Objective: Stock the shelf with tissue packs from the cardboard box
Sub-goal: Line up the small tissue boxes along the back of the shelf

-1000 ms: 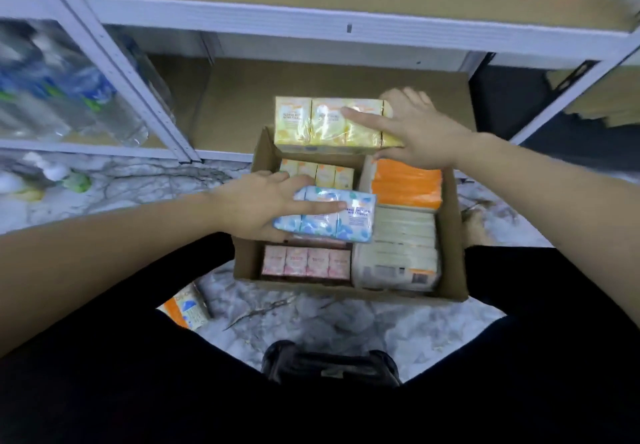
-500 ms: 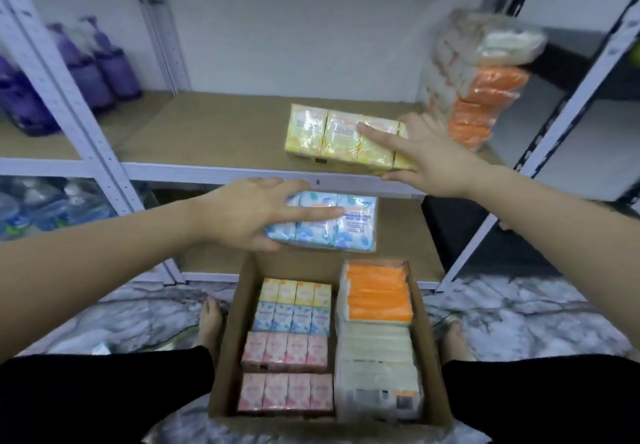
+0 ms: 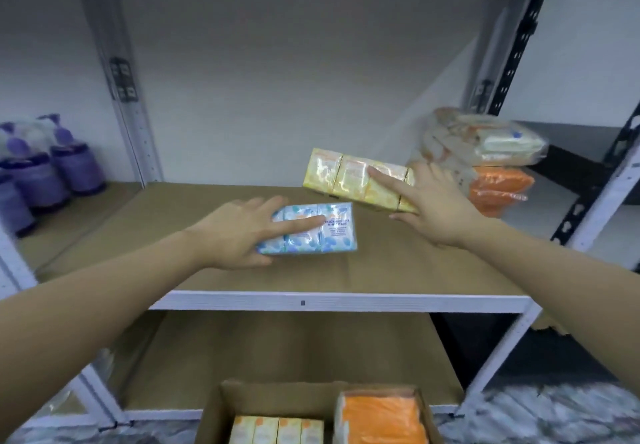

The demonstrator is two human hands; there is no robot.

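Observation:
My left hand (image 3: 239, 232) grips a blue tissue pack (image 3: 323, 230) over the brown shelf board (image 3: 214, 208), fingers across its top and thumb under its near side. My right hand (image 3: 436, 208) grips a yellow tissue pack (image 3: 346, 175) farther back and to the right on the same shelf, fingers on top and thumb below. Whether either pack touches the board I cannot tell. The cardboard box (image 3: 221, 405) sits at the bottom of the view, holding yellow packs (image 3: 277, 429) and an orange pack (image 3: 381, 419).
Orange and clear-wrapped tissue bundles (image 3: 485, 156) are stacked at the shelf's right end. Purple bottles (image 3: 52, 170) stand on the neighbouring shelf to the left. White metal uprights (image 3: 121, 80) frame the bay, with a lower shelf board (image 3: 277, 357) beneath and a marble-patterned floor.
Both hands have risen from the box and moved forward over the middle shelf with their packs. The view has tilted up, so the box has dropped to the bottom edge.

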